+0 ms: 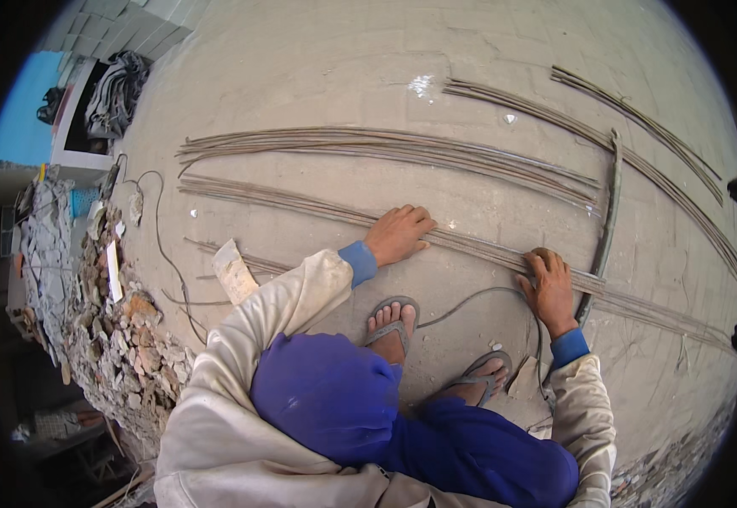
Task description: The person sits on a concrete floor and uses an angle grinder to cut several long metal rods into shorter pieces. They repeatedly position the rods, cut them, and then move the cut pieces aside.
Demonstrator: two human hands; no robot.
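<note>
A bundle of thin, rusty steel rods (296, 200) lies on the floor in front of my feet, running from left to lower right. My left hand (400, 234) is closed over the middle of it, fingers curled across the rods. Farther right, my right hand (550, 289) grips the same bundle, thumb and fingers around it. Just past the right hand, a thicker dark bar (610, 216) crosses near the rods. Beyond my hands lies another, wider bundle of rods (368, 140), roughly parallel. The undersides of both hands are hidden.
More rod bundles (546, 112) (639, 118) lie at the far right. Broken brick rubble (131, 347) is heaped on the left, beside a loose black cable (162, 245). Shorter rods (258, 263) and a pale flat fragment (234, 273) sit near my left arm. My sandalled feet (392, 326) stand close to the bundle.
</note>
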